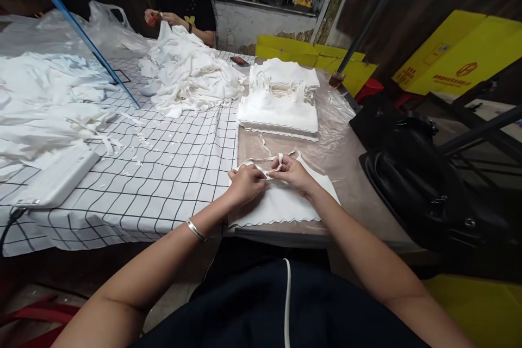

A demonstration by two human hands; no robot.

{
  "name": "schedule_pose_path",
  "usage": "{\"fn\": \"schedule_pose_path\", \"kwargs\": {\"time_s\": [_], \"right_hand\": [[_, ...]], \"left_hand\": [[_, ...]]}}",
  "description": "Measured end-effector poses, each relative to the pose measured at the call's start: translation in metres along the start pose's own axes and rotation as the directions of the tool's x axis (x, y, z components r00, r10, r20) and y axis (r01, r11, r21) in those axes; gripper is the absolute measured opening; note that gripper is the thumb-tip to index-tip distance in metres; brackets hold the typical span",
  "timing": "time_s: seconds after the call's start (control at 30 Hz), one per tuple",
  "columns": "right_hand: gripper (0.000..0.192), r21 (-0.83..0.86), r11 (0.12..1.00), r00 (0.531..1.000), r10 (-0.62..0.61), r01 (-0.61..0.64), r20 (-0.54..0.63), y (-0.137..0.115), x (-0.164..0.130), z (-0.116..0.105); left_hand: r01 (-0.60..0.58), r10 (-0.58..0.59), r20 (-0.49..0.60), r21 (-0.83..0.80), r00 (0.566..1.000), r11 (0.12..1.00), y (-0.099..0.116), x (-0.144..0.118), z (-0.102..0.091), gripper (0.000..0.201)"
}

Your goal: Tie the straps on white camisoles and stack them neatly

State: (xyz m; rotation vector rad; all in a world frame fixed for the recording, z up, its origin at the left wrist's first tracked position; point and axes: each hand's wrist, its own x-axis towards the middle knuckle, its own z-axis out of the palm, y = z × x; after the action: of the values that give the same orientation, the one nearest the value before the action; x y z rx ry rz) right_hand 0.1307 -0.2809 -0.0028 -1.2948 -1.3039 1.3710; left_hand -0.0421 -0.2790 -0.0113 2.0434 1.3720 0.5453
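Hands together at table edge: left hand [244,184] and right hand [294,174] both pinch strap [272,165] of white top [281,204] lying flat; folded stack [281,106] behind, co-worker [185,8] far side.

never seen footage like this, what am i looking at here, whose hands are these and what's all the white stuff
This is one picture from a camera worn on a person's head, looking forward and down, so the two bare arms reaching in from the bottom are the wearer's own. The left hand and right hand pinch a thin strap of a white garment lying flat on the table. Behind it sits a neat stack of folded white garments. To the left, a checked cloth carries a loose heap of white fabric. Across the table, another person handles fabric too. A black bag lies on the right.
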Motion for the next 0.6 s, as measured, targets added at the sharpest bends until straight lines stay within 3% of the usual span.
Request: {"fn": "schedule_pose_path", "kwargs": {"time_s": [0.6], "right_hand": [[0.038, -0.128, 0.988, 0.996, -0.087, 0.088, 0.013, -0.0006, -0.0075, 0.0066]], "left_hand": [[0.085, -0.082, 0.027, -0.101, 0.996, 0.991, 0.0051, -0.0057, -0.0033, 0.015]]}}
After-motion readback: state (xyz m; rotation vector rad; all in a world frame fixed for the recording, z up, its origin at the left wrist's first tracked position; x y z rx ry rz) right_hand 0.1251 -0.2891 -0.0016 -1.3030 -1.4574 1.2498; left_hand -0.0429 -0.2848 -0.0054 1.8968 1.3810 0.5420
